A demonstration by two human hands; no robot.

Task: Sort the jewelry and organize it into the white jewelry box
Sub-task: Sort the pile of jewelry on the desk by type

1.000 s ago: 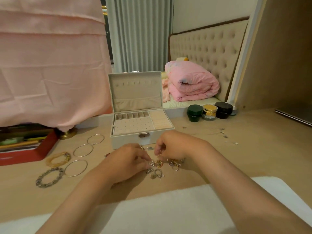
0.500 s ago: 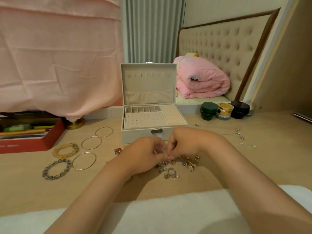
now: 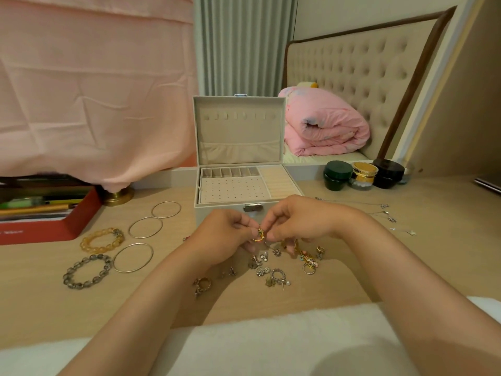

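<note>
The white jewelry box stands open at the middle of the wooden table, its lid upright. Just in front of its clasp, my left hand and my right hand together pinch a small gold ring above the table. Below the hands lies a scatter of small rings and earrings. To the left lie three thin silver bangles, an amber bead bracelet and a grey bead bracelet. Thin necklaces lie at the right.
A red box of pens sits at the left under a pink cloth. Three cosmetic jars stand at the back right. White fabric covers the table's near edge. A bed with a pink blanket lies beyond.
Both hands have risen from the pile with the gold ring pinched between them. The camera has moved closer and slightly left, so the box looks larger.
</note>
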